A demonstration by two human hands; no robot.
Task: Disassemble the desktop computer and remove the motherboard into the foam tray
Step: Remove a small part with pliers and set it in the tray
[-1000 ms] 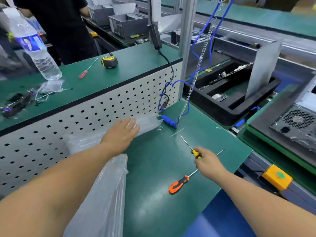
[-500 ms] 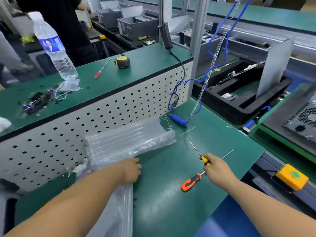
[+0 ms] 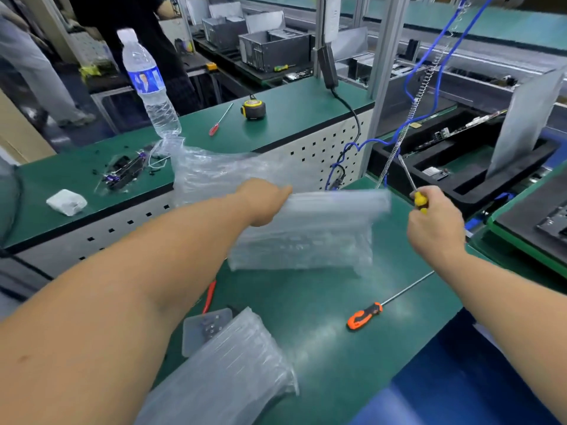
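Note:
My left hand grips the top edge of a clear air-cushion packing sheet and holds it lifted above the green bench. A yellow-handled screwdriver is gripped in my right hand, its shaft pointing up and away. The black foam tray sits at the right with a circuit board and a grey metal panel standing in it. The dark desktop computer case lies at the far right edge, only partly in view.
An orange screwdriver lies on the bench. More air-cushion wrap and a small grey parts tray are near me. On the raised shelf stand a water bottle, a tape measure and a red screwdriver. Blue cables hang down.
My left hand has taken hold of the air-cushion sheet and lifted it off the bench toward the right. My right hand has risen with the yellow screwdriver.

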